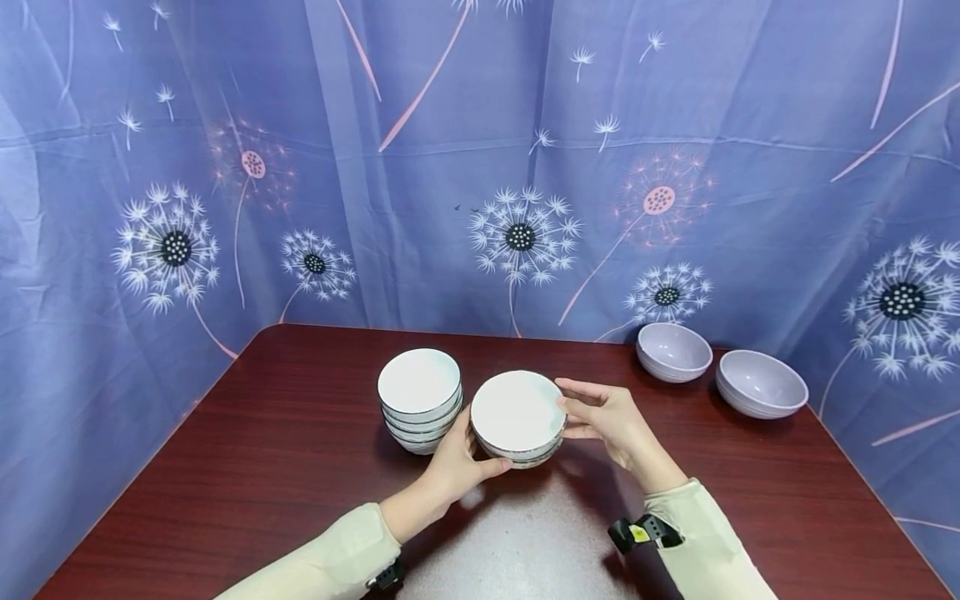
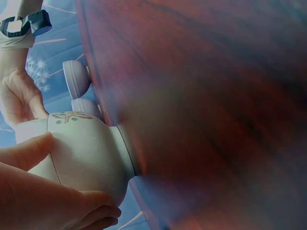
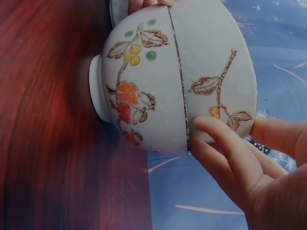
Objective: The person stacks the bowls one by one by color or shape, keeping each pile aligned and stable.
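Observation:
Two nested white bowls (image 1: 519, 412) stand upright between my hands, close over the table. Their outsides carry painted branches, leaves and red fruit, seen on the lower bowl (image 3: 139, 91) in the right wrist view, and the lower rim is dark. My left hand (image 1: 453, 467) grips them from the left, thumb across the front and fingers round the side. On the other side, my right hand (image 1: 611, 421) holds the upper bowl (image 3: 216, 62) near its rim, fingertips close to the lower bowl's rim. Just left of my left hand stands a stack of several matching bowls (image 1: 420, 400).
Two pale lilac bowls, one farther back (image 1: 673, 352) and one at the right edge (image 1: 761, 383), stand on the dark red wooden table (image 1: 300, 467). A blue dandelion-print curtain (image 1: 420, 208) hangs behind and along both sides.

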{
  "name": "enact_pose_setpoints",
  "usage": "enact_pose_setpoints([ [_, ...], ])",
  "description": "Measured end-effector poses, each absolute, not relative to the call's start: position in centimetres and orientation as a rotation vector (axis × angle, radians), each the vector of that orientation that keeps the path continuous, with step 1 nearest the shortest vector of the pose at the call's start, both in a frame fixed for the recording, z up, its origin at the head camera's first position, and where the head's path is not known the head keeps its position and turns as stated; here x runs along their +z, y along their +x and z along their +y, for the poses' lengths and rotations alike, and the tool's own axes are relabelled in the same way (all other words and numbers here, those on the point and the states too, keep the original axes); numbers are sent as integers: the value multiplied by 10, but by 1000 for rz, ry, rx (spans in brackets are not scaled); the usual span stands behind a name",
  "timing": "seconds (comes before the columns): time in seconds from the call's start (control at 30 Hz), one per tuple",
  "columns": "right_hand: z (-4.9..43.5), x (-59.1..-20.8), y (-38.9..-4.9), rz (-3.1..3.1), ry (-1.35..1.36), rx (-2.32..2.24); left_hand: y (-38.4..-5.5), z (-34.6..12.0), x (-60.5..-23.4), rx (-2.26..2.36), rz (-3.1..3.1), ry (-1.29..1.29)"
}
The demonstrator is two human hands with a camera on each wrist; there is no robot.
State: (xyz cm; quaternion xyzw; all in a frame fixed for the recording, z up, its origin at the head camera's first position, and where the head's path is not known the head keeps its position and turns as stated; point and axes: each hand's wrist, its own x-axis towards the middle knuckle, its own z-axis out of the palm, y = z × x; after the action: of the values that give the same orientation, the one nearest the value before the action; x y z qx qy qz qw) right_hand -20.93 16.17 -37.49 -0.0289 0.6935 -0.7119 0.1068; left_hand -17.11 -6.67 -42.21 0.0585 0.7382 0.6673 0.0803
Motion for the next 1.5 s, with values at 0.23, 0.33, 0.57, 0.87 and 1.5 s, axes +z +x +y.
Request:
enact_pose_setpoints([
  [0.23, 157, -374, -210, 2125, -59, -2090, -171, -67, -423, 2007, 2206, 171],
  [0.33, 156, -372, -210, 2166, -54, -2082, -172, -67, -424, 2013, 2206, 168],
  [0.57, 156, -373, -213, 2369, -32, -1968, -172, -67, -425, 2022, 2204, 154],
  [0.87, 159, -378, -217, 2467, -42, -1868, -172, -67, -426, 2031, 2199, 156],
  [1.5, 160, -391, -213, 2708, -13, -1699, -170, -66, -423, 2042, 2170, 157],
])
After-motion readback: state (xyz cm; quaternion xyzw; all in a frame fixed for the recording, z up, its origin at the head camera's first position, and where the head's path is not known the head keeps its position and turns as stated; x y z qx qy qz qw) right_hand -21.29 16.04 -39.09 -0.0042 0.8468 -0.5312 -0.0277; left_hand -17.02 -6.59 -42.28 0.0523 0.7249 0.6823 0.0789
